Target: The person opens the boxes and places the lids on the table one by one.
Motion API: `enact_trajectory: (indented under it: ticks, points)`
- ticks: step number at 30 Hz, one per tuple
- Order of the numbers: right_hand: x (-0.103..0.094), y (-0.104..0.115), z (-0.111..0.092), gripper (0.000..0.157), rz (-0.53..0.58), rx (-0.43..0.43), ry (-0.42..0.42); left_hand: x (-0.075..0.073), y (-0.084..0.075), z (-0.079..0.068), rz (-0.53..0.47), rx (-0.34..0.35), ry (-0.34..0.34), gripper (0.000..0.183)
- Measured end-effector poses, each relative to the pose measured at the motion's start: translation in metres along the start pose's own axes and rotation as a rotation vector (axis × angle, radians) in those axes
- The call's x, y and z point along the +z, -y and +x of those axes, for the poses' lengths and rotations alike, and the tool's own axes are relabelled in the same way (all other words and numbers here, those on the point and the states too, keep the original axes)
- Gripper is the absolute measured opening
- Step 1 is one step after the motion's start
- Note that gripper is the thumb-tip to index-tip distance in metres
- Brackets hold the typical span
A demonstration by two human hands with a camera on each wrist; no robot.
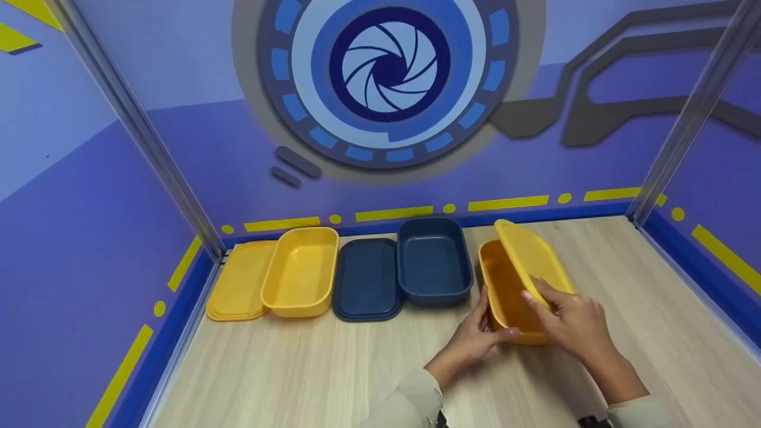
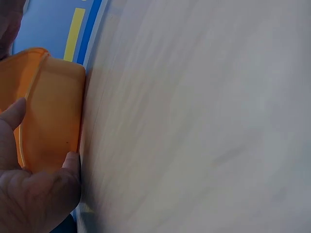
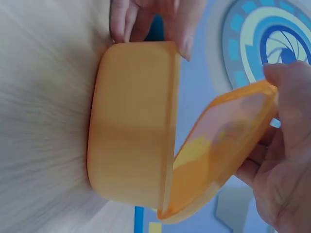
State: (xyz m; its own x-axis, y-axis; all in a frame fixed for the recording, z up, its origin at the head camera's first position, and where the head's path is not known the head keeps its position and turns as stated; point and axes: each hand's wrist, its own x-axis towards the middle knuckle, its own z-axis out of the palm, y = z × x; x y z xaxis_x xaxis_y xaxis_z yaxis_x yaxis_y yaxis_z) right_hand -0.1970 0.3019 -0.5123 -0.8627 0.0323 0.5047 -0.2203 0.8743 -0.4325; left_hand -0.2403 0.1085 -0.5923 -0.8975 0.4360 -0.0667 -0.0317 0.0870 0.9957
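Observation:
An orange-yellow food container (image 1: 504, 286) sits on the table at the right of the row. My left hand (image 1: 471, 340) holds its near left corner, thumb at the near rim and fingers along the left side. Above the box, a yellow lid (image 1: 538, 257) tilts upward. My right hand (image 1: 575, 321) pinches the lid near its close edge. From the right wrist view, one edge of the lid (image 3: 214, 145) meets the rim of the container (image 3: 131, 121), while the pinched edge stands away from it. The left wrist view shows the container's side wall (image 2: 58, 111) beside the left thumb.
Left of the held box stand an open navy container (image 1: 434, 261), a navy lid (image 1: 367, 280), an open yellow container (image 1: 301, 270) and another yellow lid (image 1: 238, 282). Printed panels (image 1: 380, 196) wall the wooden table (image 1: 333, 368) at the back and sides.

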Motion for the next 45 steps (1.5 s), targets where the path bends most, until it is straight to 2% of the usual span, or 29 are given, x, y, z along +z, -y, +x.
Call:
enact_trajectory:
  ticks: [4,10,13,18,26,32,41,45]
  points:
    - [-0.003,-0.004,-0.001,0.037,0.12,0.07,-0.121,-0.002,0.002,-0.001,-0.011,-0.002,-0.011,0.109]
    - [-0.007,-0.009,-0.001,0.026,0.312,0.221,-0.276,-0.002,0.001,-0.002,0.014,0.04,-0.016,0.108]
    - [-0.013,-0.012,0.0,0.021,0.357,0.265,-0.358,-0.001,-0.001,-0.003,0.039,0.072,-0.024,0.106]
    - [-0.022,-0.02,0.002,0.028,0.343,0.336,-0.421,0.002,-0.003,-0.005,0.06,0.074,-0.039,0.101]
    - [-0.031,-0.036,0.004,0.039,0.301,0.465,-0.443,0.006,-0.004,-0.005,0.094,0.05,-0.041,0.095]
    - [-0.036,-0.046,0.004,0.038,0.335,0.5,-0.451,0.007,-0.006,-0.006,0.154,0.052,-0.042,0.098]
    - [-0.031,-0.059,0.001,0.034,0.294,0.552,-0.372,0.004,-0.01,-0.005,0.284,0.02,-0.052,0.097]
    - [-0.032,-0.066,-0.003,0.033,0.283,0.548,-0.342,0.006,-0.012,-0.006,0.292,0.01,-0.062,0.097]
